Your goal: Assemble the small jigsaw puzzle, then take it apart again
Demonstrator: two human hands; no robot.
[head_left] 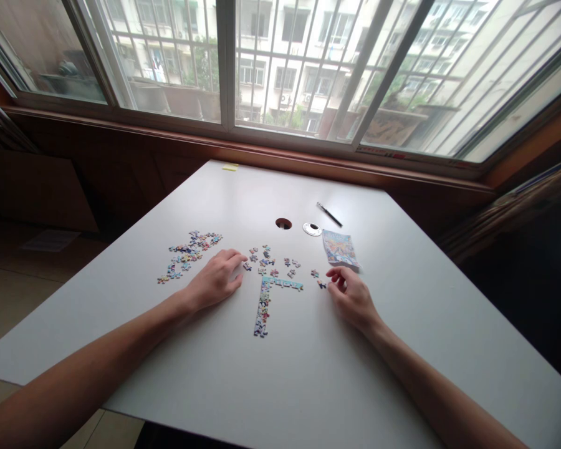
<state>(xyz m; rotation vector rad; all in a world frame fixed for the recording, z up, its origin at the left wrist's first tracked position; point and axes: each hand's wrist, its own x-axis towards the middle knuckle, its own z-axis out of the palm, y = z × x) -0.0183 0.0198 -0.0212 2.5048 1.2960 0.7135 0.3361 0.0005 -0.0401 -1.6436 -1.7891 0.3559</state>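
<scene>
My left hand [220,274] rests on the white table, its fingers stretched and thumb apart, holding nothing I can see. Just beyond its fingertips are loose jigsaw pieces [266,254]. My right hand [351,294] is curled, thumb and fingers pinched at a dark and orange puzzle piece [321,284]; the contact is small and partly hidden. Another loose piece [315,273] lies just above that one. Between my hands is a joined puzzle corner [263,308], with a long strip running toward me and a short light-blue strip going right.
Left of my left hand spreads a pile of puzzle pieces [187,252]. A crumpled picture sheet [340,248] lies beyond my right hand. Farther back are a black pen [330,214], a round cover [312,229], a table hole [283,223] and a yellow strip [230,167] near the window.
</scene>
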